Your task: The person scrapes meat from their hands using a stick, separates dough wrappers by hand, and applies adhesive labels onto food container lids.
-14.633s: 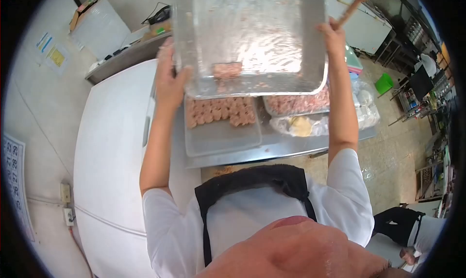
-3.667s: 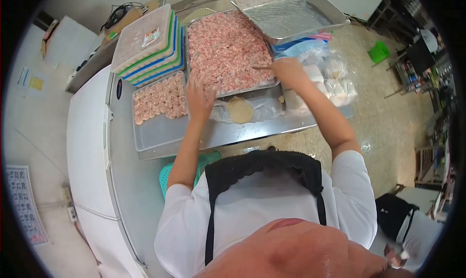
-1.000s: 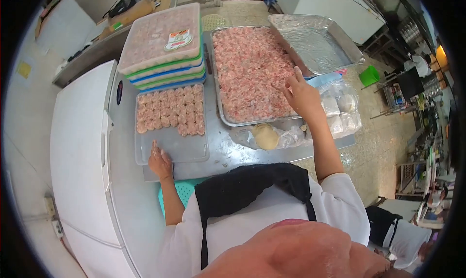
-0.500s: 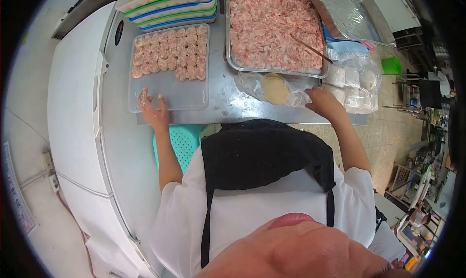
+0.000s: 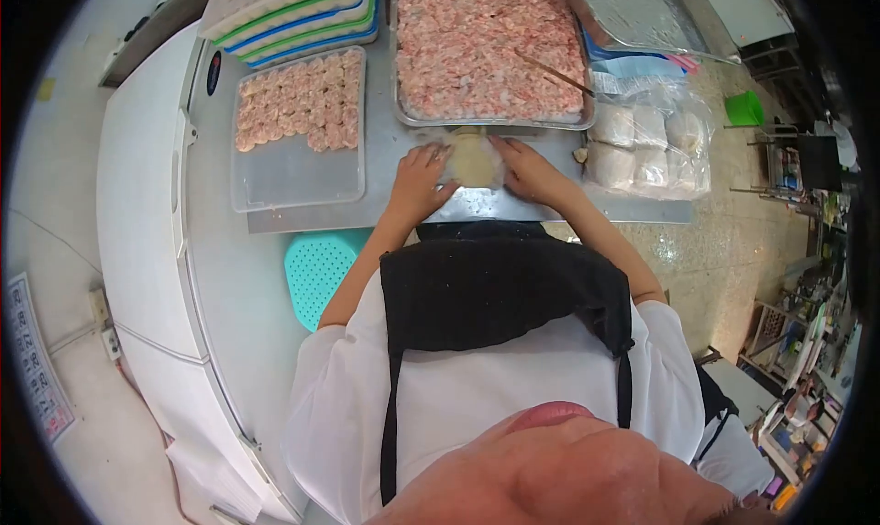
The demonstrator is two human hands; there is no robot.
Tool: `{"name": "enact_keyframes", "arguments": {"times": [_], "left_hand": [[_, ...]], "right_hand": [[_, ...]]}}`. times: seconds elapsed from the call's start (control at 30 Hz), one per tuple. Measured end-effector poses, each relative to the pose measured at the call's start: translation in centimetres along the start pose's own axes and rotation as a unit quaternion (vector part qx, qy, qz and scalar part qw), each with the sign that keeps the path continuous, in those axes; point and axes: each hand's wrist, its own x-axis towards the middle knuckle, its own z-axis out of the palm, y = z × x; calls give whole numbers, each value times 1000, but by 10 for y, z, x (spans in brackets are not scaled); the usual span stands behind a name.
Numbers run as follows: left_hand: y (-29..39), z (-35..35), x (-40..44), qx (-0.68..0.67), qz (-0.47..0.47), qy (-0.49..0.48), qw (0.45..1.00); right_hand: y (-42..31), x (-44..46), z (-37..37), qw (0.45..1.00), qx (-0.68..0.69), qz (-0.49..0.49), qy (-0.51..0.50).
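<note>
A stack of round pale wrappers [image 5: 473, 161] lies in clear plastic near the table's front edge. My left hand [image 5: 423, 178] touches the plastic on the left side, fingers spread. On the right side, my right hand [image 5: 530, 169] has its fingers closed at the plastic's edge. Just behind stands a large metal tray of minced meat [image 5: 486, 44], with a thin brown stick [image 5: 555, 72] lying on the meat. To the left is a clear plastic tray [image 5: 295, 178]; rows of filled dumplings [image 5: 298, 101] cover its back part.
Stacked lidded trays [image 5: 293, 21] stand at the back left. A metal pan [image 5: 632, 16] is at the back right, above bagged white packs [image 5: 646, 154]. A turquoise basket [image 5: 316, 273] is below the table's front edge, a green bin [image 5: 743, 109] on the floor. Another person is at lower right.
My left hand has left the dumpling tray for the wrappers. My right hand has let go of the stick, now on the meat, and moved to the plastic, which is gathered closer around the wrappers.
</note>
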Motion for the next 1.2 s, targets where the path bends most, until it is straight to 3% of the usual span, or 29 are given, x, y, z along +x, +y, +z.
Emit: {"name": "enact_keyframes", "arguments": {"times": [0.03,0.13,0.23,0.33,0.43,0.63,0.73,0.87,0.93,0.97,1.07,1.13,1.2], "left_hand": [[1,-3,-6,-5,-8,-13,1000],[6,-8,-12,-3,7,44,999],[12,-16,-2,-23,50,85,995],[21,-24,7,-41,79,105,990],[18,-22,11,-60,116,123,984],[28,-47,17,-64,133,99,984],[21,-50,14,-172,122,91,973],[-5,-56,4,-450,-4,88,889],[-16,-67,-4,-596,-107,54,794],[-26,-70,-5,-591,-91,55,800],[-45,-85,-9,-619,-83,65,779],[-52,-97,-13,-636,-85,66,764],[-60,-111,-17,-647,-91,63,755]], "right_hand": [[-6,-2,-7,999,39,-27,23],[-32,-19,-51,998,-40,48,21],[0,-36,-65,968,-239,74,21],[17,-43,-79,913,-405,31,-38],[40,-41,-66,902,-427,20,-65],[39,-34,-58,924,-376,49,-50],[28,-37,-62,936,-334,80,-81],[-36,-20,-92,937,-273,170,-135],[-63,-16,-111,966,-159,145,-145],[-75,-11,-120,975,-101,129,-148],[-96,-13,-161,995,83,58,2],[-100,-16,-188,964,3,205,167],[-64,-18,-203,917,-109,287,255]]}}
